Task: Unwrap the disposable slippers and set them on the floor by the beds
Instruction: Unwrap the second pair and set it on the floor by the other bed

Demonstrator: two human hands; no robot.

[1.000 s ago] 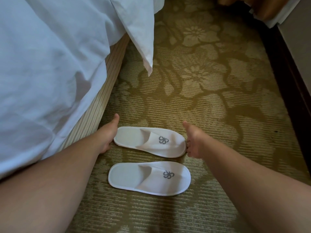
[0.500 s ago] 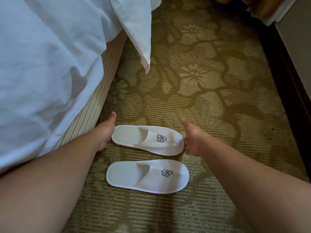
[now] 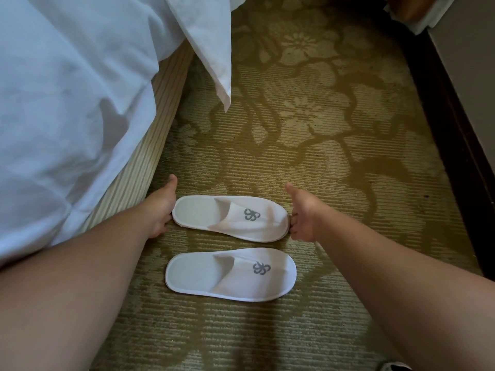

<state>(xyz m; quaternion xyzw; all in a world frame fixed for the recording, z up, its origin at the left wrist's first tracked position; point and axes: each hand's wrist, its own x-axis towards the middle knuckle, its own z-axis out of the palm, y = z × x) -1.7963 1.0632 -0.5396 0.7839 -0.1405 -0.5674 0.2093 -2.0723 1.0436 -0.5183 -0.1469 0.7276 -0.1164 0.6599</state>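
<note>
Two white disposable slippers with a grey logo lie unwrapped on the patterned carpet, side by side, toes pointing right. My left hand touches the heel end of the far slipper, thumb raised. At that slipper's toe end my right hand has its fingers curled against the edge. The slipper sits held between both hands. The near slipper lies free, a small gap below the far one.
The bed with white linen fills the left; its striped base runs beside the slippers. A white fabric corner hangs over the carpet. A dark baseboard and wall bound the right. A small white object shows at the bottom edge.
Both hands stay at the ends of the far slipper. The slippers keep their places on the carpet; only the view has shifted slightly.
</note>
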